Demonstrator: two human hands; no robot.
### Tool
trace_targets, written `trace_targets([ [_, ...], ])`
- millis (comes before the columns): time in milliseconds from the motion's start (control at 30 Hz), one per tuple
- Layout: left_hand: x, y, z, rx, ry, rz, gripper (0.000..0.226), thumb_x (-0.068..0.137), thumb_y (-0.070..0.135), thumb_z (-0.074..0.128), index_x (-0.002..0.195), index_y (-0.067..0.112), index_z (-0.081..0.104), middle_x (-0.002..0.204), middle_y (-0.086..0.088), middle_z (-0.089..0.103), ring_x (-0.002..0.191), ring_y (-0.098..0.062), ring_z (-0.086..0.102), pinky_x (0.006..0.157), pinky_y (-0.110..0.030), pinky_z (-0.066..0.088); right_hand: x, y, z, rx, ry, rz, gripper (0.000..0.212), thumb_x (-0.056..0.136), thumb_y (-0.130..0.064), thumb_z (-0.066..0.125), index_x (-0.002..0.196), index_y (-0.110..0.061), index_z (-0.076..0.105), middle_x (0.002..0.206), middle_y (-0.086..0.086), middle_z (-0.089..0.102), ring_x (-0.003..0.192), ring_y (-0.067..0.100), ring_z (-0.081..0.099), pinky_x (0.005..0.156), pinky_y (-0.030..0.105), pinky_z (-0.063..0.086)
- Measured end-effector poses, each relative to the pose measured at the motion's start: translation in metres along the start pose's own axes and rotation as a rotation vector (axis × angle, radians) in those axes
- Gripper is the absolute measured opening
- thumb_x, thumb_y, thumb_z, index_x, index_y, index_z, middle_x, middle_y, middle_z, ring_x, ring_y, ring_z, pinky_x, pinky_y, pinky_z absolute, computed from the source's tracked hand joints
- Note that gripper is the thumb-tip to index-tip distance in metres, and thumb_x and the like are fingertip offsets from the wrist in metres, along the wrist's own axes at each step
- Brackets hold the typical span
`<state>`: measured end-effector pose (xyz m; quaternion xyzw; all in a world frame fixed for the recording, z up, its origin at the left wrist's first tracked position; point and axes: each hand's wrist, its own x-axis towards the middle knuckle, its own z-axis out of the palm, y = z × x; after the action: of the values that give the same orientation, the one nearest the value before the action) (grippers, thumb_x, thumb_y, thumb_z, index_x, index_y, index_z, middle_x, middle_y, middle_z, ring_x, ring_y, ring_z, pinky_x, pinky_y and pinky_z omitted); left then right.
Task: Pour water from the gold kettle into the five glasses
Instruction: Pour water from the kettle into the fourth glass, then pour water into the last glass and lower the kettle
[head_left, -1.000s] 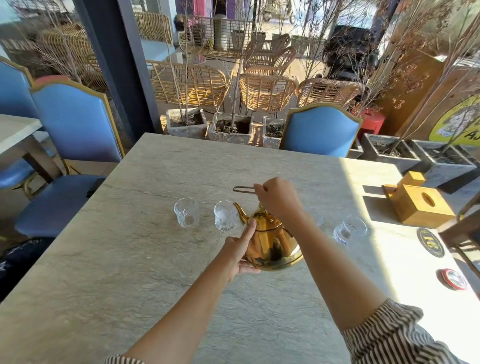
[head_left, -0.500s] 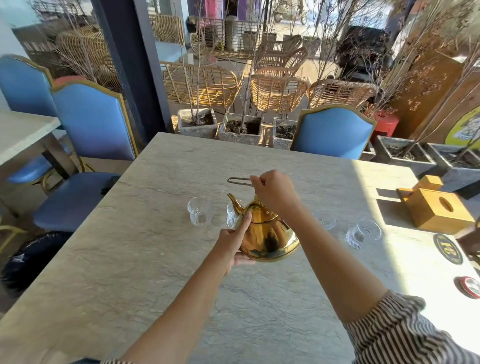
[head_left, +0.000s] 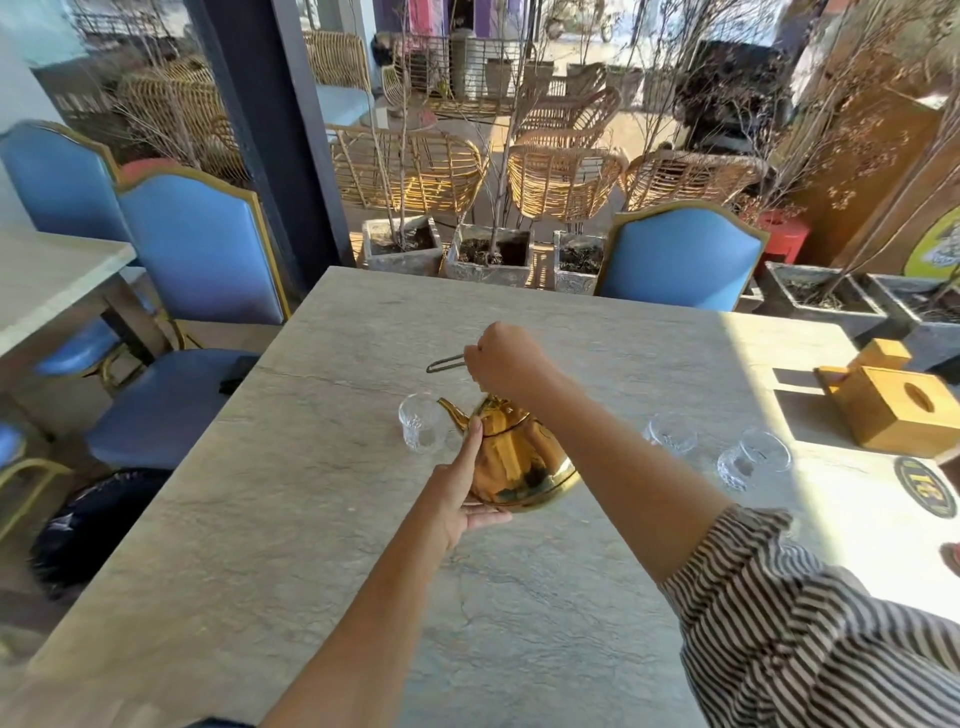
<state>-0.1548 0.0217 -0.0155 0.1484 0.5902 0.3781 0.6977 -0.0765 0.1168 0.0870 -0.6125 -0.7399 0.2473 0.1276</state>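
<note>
The gold kettle (head_left: 519, 462) is lifted off the stone table (head_left: 322, 519), tilted with its spout toward the leftmost glass (head_left: 420, 429). My right hand (head_left: 501, 358) is shut on its dark wire handle from above. My left hand (head_left: 460, 493) supports the kettle's base, with a finger raised along its side up to the lid. Two more clear glasses stand to the right, one (head_left: 670, 434) just past my right forearm and one (head_left: 753, 460) in the sunlight. The other glasses are hidden behind the kettle and my arm.
A wooden tissue box (head_left: 893, 405) sits at the table's right edge, with a round coaster (head_left: 927, 486) in front of it. Blue chairs stand at the left (head_left: 202, 249) and at the far side (head_left: 680, 260). Concrete planters line the window behind.
The kettle has shifted left, its spout passing the second glass and now next to the leftmost glass. Both hands travelled with it. The camera view also shifted left.
</note>
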Motion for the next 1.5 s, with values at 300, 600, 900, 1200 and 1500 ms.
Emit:
trace_targets([
  [300,-0.012,0.008,0.001,-0.032,-0.016,0.017,0.065,0.087,0.067,0.057,0.115,0.009,0.059,0.099,-0.013,0.069,0.086,-0.03,0.069,0.093,-0.056,0.058,0.006,-0.026,-0.004,-0.089,-0.054,-0.017,0.017,0.095,-0.018,0.047,0.084,-0.006,0.051,0.088,0.012,0.066,0.076,0.028,0.065,0.056,0.03,0.049],
  [600,-0.024,0.017,0.005,-0.094,-0.086,0.013,0.064,0.091,0.065,0.052,0.125,0.01,0.053,0.101,-0.014,0.065,0.104,-0.037,0.064,0.1,-0.056,0.053,0.009,-0.045,-0.016,-0.131,-0.07,-0.042,0.026,0.092,-0.012,0.047,0.066,-0.012,0.046,0.086,0.011,0.067,0.068,0.025,0.06,0.053,0.029,0.046],
  [900,-0.029,0.018,0.011,-0.112,-0.119,0.025,0.066,0.091,0.064,0.053,0.125,0.007,0.055,0.102,-0.019,0.066,0.093,-0.034,0.067,0.094,-0.053,0.055,0.009,-0.05,-0.026,-0.183,-0.074,-0.07,0.025,0.087,-0.007,0.048,0.062,-0.01,0.05,0.08,0.01,0.064,0.059,0.022,0.055,0.046,0.024,0.039],
  [1200,-0.034,0.021,0.016,-0.111,-0.153,0.049,0.056,0.092,0.064,0.051,0.107,0.011,0.061,0.102,-0.017,0.068,0.097,-0.036,0.069,0.079,-0.047,0.061,0.003,-0.053,-0.039,-0.263,-0.071,-0.079,0.02,0.091,-0.014,0.047,0.075,-0.007,0.057,0.077,0.008,0.056,0.066,0.025,0.053,0.06,0.035,0.047],
  [1500,-0.042,0.024,0.023,-0.109,-0.178,0.048,0.051,0.094,0.063,0.049,0.102,0.013,0.061,0.104,-0.018,0.067,0.108,-0.039,0.066,0.092,-0.052,0.056,-0.001,-0.054,-0.049,-0.317,-0.064,-0.099,0.013,0.093,-0.016,0.046,0.085,-0.009,0.053,0.085,0.01,0.054,0.079,0.027,0.05,0.07,0.037,0.045],
])
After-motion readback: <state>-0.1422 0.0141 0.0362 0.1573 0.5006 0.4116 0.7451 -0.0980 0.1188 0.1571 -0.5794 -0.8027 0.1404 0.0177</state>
